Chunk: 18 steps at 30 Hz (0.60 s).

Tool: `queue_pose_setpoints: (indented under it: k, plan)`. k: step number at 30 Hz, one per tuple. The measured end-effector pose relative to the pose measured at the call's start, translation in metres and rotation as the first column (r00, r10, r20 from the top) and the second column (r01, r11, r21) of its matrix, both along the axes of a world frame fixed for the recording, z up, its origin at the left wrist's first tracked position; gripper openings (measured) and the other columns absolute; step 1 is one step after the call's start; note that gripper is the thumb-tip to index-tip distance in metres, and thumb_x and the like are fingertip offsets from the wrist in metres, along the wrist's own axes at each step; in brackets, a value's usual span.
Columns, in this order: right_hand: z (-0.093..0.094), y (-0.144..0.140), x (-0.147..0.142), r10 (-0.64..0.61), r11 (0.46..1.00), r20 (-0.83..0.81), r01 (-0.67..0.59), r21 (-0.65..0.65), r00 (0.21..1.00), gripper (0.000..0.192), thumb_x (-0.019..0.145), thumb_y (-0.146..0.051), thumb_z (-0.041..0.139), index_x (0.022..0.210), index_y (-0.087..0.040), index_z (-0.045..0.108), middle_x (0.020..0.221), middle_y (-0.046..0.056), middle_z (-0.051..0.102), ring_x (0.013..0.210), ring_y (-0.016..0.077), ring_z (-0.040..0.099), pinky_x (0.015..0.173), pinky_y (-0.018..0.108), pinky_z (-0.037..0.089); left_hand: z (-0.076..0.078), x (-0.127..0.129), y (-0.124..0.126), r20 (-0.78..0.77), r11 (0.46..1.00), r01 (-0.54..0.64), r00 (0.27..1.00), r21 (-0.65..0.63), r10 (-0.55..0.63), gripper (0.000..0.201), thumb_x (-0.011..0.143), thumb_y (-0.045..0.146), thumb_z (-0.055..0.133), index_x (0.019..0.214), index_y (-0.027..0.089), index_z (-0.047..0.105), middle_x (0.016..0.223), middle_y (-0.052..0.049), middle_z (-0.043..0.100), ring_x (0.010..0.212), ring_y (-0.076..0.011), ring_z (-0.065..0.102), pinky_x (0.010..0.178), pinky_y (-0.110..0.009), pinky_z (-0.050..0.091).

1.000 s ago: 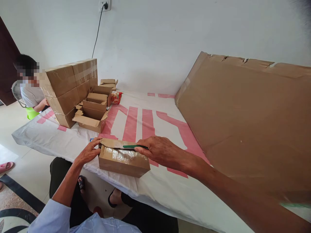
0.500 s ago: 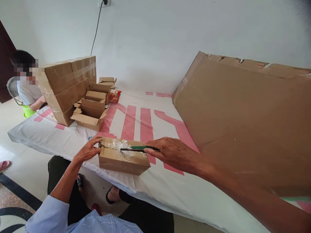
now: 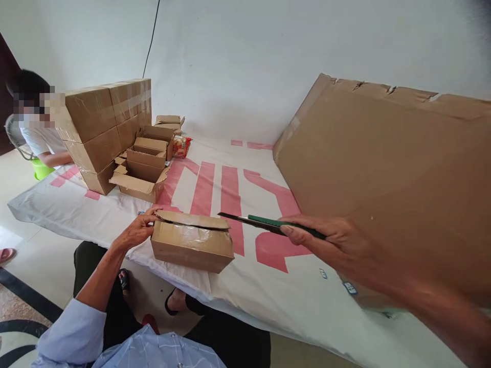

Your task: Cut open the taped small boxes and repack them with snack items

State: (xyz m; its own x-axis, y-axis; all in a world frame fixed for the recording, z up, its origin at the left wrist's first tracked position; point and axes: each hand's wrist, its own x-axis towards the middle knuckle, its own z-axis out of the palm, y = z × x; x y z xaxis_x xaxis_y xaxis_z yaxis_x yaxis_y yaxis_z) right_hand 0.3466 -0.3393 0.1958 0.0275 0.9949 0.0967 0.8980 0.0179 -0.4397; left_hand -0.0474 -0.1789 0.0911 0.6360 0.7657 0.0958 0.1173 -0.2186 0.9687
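A small cardboard box [image 3: 192, 250] with clear tape stands near the table's front edge. Along its top, the flap seam is parted in a dark slit. My left hand [image 3: 136, 230] grips the box's left end, thumb and fingers at the upper corner. To the right of the box, my right hand [image 3: 326, 240] is closed around a green and black box cutter [image 3: 268, 223]. The cutter's blade points left and is held above the table, apart from the box.
Open cardboard boxes [image 3: 141, 176] stand beside a wall of stacked, taped boxes [image 3: 94, 128] at left. A red snack packet [image 3: 181, 146] lies behind them. At right leans a large cardboard sheet [image 3: 383, 179]. Another person [image 3: 42, 138] sits at far left.
My right hand has drawn the box cutter off the box top, to the right and slightly up. The box's top seam now shows parted. My left hand stays at the box's left end.
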Motion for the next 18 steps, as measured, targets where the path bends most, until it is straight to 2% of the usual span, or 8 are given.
queue_pose_setpoints:
  k: [3, 6, 8, 11, 13, 15, 16, 18]
  plan:
    - [-0.015, -0.003, -0.009, -0.013, 0.999, -0.225, 0.004, -0.039, 0.974, 0.065, 0.096, -0.082, 0.04, 0.086, -0.027, 0.073, 0.071, 0.004, 0.063, 0.06, 0.0209, 0.053, 0.055, 0.034, 0.043, -0.001, 0.003, 0.002, -0.004, 0.999, 0.037, 0.999, 0.023, -0.037, 0.044, 0.083, 0.017, 0.073, 0.125, 0.029, 0.083, 0.164, -0.007, 0.052, 0.157, -0.0341, 0.039, 0.126, -0.049, 0.038]
    - [-0.023, 0.0, -0.027, 0.01, 0.999, -0.252, -0.019, -0.034, 0.968, 0.063, 0.096, -0.081, 0.043, 0.091, -0.026, 0.074, 0.073, 0.003, 0.065, 0.064, 0.0204, 0.056, 0.057, 0.032, 0.044, 0.001, 0.003, 0.004, -0.028, 0.996, 0.073, 0.997, 0.045, -0.071, 0.068, 0.078, 0.012, 0.072, 0.143, 0.032, 0.072, 0.164, -0.006, 0.054, 0.155, -0.0346, 0.043, 0.127, -0.053, 0.036]
    - [-0.019, 0.004, -0.038, 0.061, 0.997, -0.225, -0.069, -0.03, 0.972, 0.062, 0.097, -0.079, 0.044, 0.095, -0.026, 0.077, 0.073, 0.003, 0.067, 0.065, 0.0206, 0.058, 0.057, 0.032, 0.044, 0.002, 0.002, 0.006, -0.042, 0.995, 0.091, 0.995, 0.037, -0.09, 0.074, 0.077, 0.012, 0.072, 0.148, 0.032, 0.068, 0.164, -0.006, 0.055, 0.152, -0.0352, 0.046, 0.124, -0.053, 0.041]
    - [-0.002, 0.008, -0.045, 0.126, 0.991, -0.196, -0.131, -0.013, 0.973, 0.057, 0.098, -0.074, 0.046, 0.095, -0.027, 0.079, 0.075, 0.003, 0.071, 0.065, 0.0211, 0.06, 0.059, 0.033, 0.046, 0.002, -0.001, 0.009, -0.058, 0.995, 0.098, 0.994, 0.008, -0.098, 0.072, 0.08, 0.016, 0.072, 0.15, 0.033, 0.066, 0.166, -0.006, 0.052, 0.151, -0.035, 0.046, 0.121, -0.051, 0.046]
    - [0.001, 0.01, -0.037, 0.096, 0.995, -0.186, -0.093, 0.029, 0.978, 0.052, 0.097, -0.069, 0.05, 0.095, -0.027, 0.079, 0.075, 0.003, 0.072, 0.065, 0.0215, 0.061, 0.062, 0.033, 0.048, 0.0, -0.004, 0.011, -0.052, 0.996, 0.085, 0.995, 0.0, -0.085, 0.068, 0.083, 0.02, 0.074, 0.149, 0.033, 0.066, 0.166, -0.007, 0.049, 0.154, -0.0347, 0.043, 0.12, -0.05, 0.048]
    - [-0.013, 0.01, -0.02, -0.016, 0.993, -0.178, 0.036, 0.115, 0.984, 0.047, 0.097, -0.066, 0.051, 0.1, -0.027, 0.077, 0.078, 0.003, 0.073, 0.067, 0.0225, 0.063, 0.065, 0.034, 0.049, -0.002, -0.009, 0.012, -0.037, 0.998, 0.062, 0.997, -0.002, -0.062, 0.065, 0.086, 0.024, 0.076, 0.15, 0.033, 0.066, 0.164, -0.009, 0.048, 0.154, -0.0344, 0.041, 0.117, -0.048, 0.051]
    - [-0.028, 0.008, -0.009, -0.092, 0.979, -0.174, 0.121, 0.164, 0.98, 0.046, 0.097, -0.064, 0.051, 0.104, -0.026, 0.076, 0.081, 0.003, 0.074, 0.069, 0.0234, 0.064, 0.067, 0.035, 0.05, -0.003, -0.011, 0.012, -0.033, 0.999, 0.052, 0.998, -0.002, -0.052, 0.065, 0.087, 0.026, 0.077, 0.15, 0.033, 0.065, 0.163, -0.009, 0.048, 0.154, -0.0341, 0.042, 0.115, -0.047, 0.052]
    - [-0.073, 0.0, 0.011, -0.232, 0.941, -0.168, 0.264, 0.211, 0.958, 0.048, 0.1, -0.061, 0.046, 0.115, -0.024, 0.072, 0.093, 0.008, 0.076, 0.077, 0.0268, 0.068, 0.071, 0.038, 0.052, -0.005, -0.016, 0.011, -0.034, 0.999, 0.042, 0.999, 0.004, -0.041, 0.065, 0.088, 0.026, 0.077, 0.151, 0.034, 0.063, 0.161, -0.01, 0.048, 0.152, -0.0335, 0.043, 0.112, -0.046, 0.054]
